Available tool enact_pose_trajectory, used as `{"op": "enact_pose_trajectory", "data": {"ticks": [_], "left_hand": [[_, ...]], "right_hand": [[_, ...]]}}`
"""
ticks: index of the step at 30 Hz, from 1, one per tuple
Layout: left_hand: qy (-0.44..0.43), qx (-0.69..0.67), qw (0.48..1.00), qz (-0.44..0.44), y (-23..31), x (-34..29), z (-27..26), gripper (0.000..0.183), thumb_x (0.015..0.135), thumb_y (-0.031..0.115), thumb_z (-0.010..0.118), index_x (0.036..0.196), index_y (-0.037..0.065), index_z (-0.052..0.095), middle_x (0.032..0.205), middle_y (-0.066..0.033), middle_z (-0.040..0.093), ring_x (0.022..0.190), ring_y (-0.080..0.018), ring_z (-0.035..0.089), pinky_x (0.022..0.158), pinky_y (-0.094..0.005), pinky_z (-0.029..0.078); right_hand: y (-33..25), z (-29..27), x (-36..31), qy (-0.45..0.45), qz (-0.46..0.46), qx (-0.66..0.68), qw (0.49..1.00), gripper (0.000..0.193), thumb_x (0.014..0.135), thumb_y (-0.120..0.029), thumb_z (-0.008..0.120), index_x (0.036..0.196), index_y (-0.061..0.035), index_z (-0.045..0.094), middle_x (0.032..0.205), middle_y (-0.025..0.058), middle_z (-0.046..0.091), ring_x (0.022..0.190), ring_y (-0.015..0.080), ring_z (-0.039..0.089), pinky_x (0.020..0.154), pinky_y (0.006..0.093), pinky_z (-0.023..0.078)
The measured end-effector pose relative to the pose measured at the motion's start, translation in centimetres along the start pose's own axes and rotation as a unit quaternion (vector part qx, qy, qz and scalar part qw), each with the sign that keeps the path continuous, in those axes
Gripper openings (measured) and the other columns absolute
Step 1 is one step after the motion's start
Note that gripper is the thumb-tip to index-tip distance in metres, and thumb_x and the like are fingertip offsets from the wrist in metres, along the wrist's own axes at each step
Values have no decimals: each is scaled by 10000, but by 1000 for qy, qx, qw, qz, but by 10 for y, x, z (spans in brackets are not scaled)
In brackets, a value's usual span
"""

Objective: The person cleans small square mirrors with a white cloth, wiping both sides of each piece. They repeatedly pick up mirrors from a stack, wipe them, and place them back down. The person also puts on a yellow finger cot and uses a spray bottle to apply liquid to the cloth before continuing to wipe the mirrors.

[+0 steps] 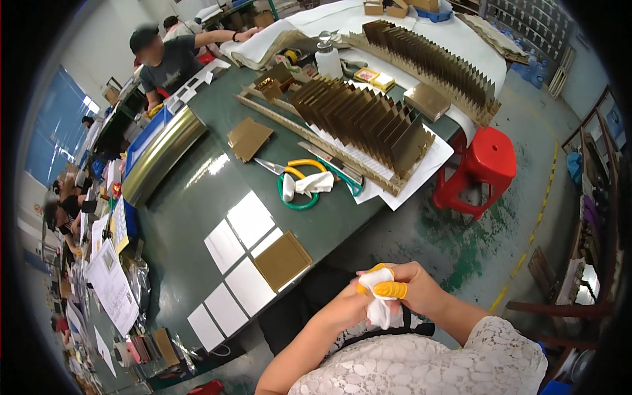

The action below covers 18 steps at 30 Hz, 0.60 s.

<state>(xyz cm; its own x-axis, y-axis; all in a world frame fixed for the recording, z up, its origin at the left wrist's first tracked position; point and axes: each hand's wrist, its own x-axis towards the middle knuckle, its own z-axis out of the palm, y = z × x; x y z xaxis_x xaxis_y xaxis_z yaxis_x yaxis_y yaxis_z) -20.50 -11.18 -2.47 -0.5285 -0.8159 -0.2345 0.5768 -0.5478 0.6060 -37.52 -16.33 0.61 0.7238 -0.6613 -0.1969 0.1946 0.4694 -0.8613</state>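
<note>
In front of my body, past the table's near edge, a crumpled white cloth (380, 315) is pinched between both hands. My left hand (349, 304) is closed on its left side. From the other side my right hand (413, 284) grips it, with yellow finger covers (391, 289) on some fingertips. Nearest on the green table (197, 224) lie several white square pieces (249, 285), and a flat gold-brown panel (283, 261) rests partly over them. Farther up are scissors (284, 169) with orange and green handles and another bit of white cloth (308, 185).
Slotted racks (359, 118) hold rows of upright brown plates. Brown squares (250, 139), a white pump bottle (327, 59) and a large gold roll (164, 158) are on the table. A red stool (484, 164) stands right of it. Across sits a person (171, 66).
</note>
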Motion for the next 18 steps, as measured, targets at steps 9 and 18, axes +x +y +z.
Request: {"op": "enact_pose_trajectory", "data": {"ticks": [9,18], "left_hand": [[48,374,925,38,59,-61,12,389,932,71,644,1304,6,550,1225,-95,597,1000,-141,616,850,-275,501],[404,239,861,195,110,-152,18,335,894,101,625,1198,-37,596,1120,-143,660,972,-195,611,848,-298,470]], "right_hand": [[-198,-26,85,186,-296,-535,769,249,850,-21,653,1095,-3,694,829,53,656,570,130,592,500,249,435],[-265,-118,333,206,-293,-846,396,258,858,-27,546,1072,-88,677,990,163,571,850,335,667,744,448,527]]}}
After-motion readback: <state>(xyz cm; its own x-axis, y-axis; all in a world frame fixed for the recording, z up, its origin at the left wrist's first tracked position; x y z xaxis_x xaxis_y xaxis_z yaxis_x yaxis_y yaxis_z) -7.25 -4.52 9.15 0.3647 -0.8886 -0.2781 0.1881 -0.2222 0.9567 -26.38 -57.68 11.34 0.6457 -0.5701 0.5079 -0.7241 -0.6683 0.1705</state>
